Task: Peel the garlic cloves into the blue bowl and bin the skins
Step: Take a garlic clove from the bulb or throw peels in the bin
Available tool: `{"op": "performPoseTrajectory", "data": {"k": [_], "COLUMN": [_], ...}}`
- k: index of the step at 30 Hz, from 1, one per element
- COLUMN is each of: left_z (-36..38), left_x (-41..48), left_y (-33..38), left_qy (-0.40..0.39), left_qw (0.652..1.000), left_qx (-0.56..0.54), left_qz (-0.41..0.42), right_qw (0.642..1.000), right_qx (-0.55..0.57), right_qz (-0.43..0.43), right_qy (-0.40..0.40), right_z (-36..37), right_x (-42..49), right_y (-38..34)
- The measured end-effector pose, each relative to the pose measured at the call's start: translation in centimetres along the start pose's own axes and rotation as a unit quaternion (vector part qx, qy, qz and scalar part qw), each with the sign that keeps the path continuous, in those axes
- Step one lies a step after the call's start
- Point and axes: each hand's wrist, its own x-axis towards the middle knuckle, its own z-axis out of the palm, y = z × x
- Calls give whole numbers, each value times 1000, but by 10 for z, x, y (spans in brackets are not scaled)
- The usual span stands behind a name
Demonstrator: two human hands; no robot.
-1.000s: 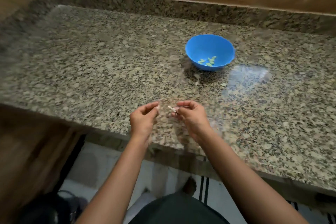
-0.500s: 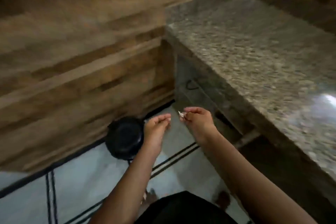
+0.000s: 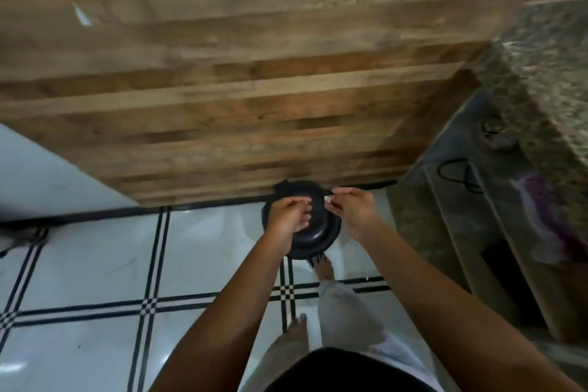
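**SKIN DISPOSAL AT THE BIN**

Step in hand: binning the skins, judged from both hands poised over the bin [image 3: 318, 235], a black round container with a domed lid, set on the floor tiles [image 3: 95, 264] at the foot of the wooden wall [image 3: 254, 89].

Right hand [image 3: 354, 212]: above the bin's right rim, thumb and forefinger pinched on a small pale scrap of garlic skin [image 3: 327, 199], just over the lid's far right edge.

Left hand [image 3: 286, 216]: directly over the lid, fingers curled downward. Impossible to tell whether gripping a skin or nothing.

Bare foot [image 3: 323, 266]: touching the bin's near edge, probably at a pedal, though no pedal visible. Lid apparently down.

Out of view: blue bowl and cloves. Visible up and to the right of the bin: only a corner of the granite counter [image 3: 553, 79].

Next move, as judged:
1. Raise the lid first, by foot or by hand.
2. Hold both hands low over the opening, then part the fingers.
3. Expect thin skin to cling to fingertips or drift beside the bin, so rub the fingers together to free it.
4. Check the tiles around the bin for strays.
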Motion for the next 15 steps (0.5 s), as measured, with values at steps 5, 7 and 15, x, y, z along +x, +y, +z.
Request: {"op": "performPoseTrajectory", "data": {"k": [5, 7, 15], "left_z": [-4, -2, 6], "left_x": [40, 57, 143], "left_y": [15, 18, -12], "left_qy": [2, 5, 22], "left_qw": [997, 995, 988], "left_qx": [-24, -21, -23], "left_qz": [-72, -97, -152], "right_qw": [997, 995, 981], "right_qx": [-42, -60, -102], "right_qz": [57, 79, 152], "right_qy": [11, 16, 69], "right_z": [25, 30, 40], "right_x": [51, 70, 156], "right_y": [9, 13, 51]}}
